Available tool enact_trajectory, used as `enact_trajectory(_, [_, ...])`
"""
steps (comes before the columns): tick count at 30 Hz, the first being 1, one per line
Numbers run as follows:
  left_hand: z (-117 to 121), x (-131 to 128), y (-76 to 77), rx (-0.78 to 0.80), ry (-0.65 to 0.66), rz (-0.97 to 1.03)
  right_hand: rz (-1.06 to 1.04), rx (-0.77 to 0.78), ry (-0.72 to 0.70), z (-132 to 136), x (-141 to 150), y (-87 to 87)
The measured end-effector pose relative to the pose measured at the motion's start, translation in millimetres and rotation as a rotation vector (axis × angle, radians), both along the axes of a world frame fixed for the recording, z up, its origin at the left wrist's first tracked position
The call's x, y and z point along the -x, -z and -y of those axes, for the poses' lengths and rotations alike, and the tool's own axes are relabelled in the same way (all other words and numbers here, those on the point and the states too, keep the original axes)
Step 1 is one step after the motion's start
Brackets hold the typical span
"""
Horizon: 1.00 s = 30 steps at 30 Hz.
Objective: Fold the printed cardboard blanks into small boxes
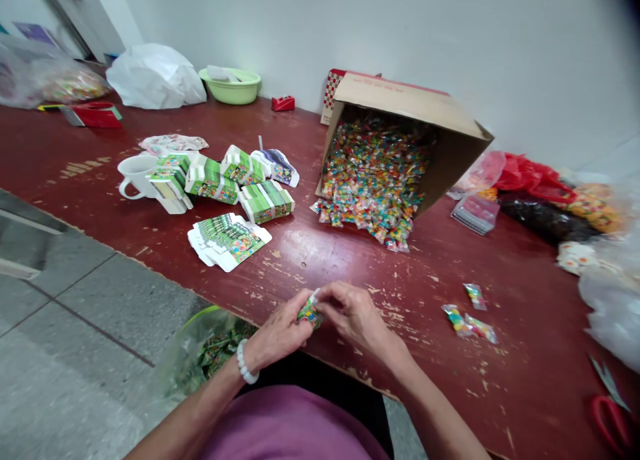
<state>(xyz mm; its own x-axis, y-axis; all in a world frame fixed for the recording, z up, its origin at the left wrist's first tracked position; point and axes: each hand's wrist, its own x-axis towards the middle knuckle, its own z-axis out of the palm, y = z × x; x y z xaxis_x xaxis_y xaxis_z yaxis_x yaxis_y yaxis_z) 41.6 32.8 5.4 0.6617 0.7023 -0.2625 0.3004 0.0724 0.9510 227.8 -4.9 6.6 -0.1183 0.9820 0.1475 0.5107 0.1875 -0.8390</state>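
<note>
Just above the table's front edge, my left hand [280, 330] is closed around a small green printed carton [309, 315]. My right hand [357, 317] pinches at the carton's white top end, its fingertips partly hidden. Flat green cartons [233, 239] lie fanned out ahead to the left, with several bundled carton stacks [267, 201] behind them. A large cardboard box [457, 130] lies on its side, and small clear packets of colourful candy [375, 180] spill from it. To the right of my hands, three candy packets [475, 296] lie on the table.
A white mug [135, 173] stands beside the stacks on the red table [320, 260]. Scissors [613, 407] lie at the right edge, near plastic bags [615, 293]. Below the front edge, a clear bag [190, 353] holds green pieces. A green basin [235, 90] sits by the wall.
</note>
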Motion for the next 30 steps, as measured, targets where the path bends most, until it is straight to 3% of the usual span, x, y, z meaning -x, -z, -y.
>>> enact_trajectory(3, [2.7,-3.2,2.5,0.251,-0.129,0.175,-0.200,0.015,0.197,-2.1,3.5,3.8])
enact_trajectory(5, [2.3,-3.9,4.7,0.449,-0.252,0.279,-0.192,-0.063,0.319,-0.5,3.2,6.4])
enact_trajectory(9, [-0.9,-3.8,8.6,0.636,-0.440,0.390,-0.141,-0.153,0.315,9.7,10.8,11.5])
enact_trajectory(14, [0.8,-6.0,4.8,0.613,-0.579,0.442,-0.280,-0.179,0.310,18.8,35.5,19.9])
enact_trajectory(19, [6.7,-9.0,-0.9,0.573,-0.568,0.505,-0.343,-0.202,0.410,19.2,45.7,20.6])
enact_trajectory(26, [15.1,-9.0,7.6,0.578,-0.568,0.522,-0.249,-0.144,0.156,18.2,26.8,10.4])
enact_trajectory(30, [16.6,-10.5,5.4,0.587,-0.555,0.508,-0.331,-0.041,0.144,15.1,22.8,9.4])
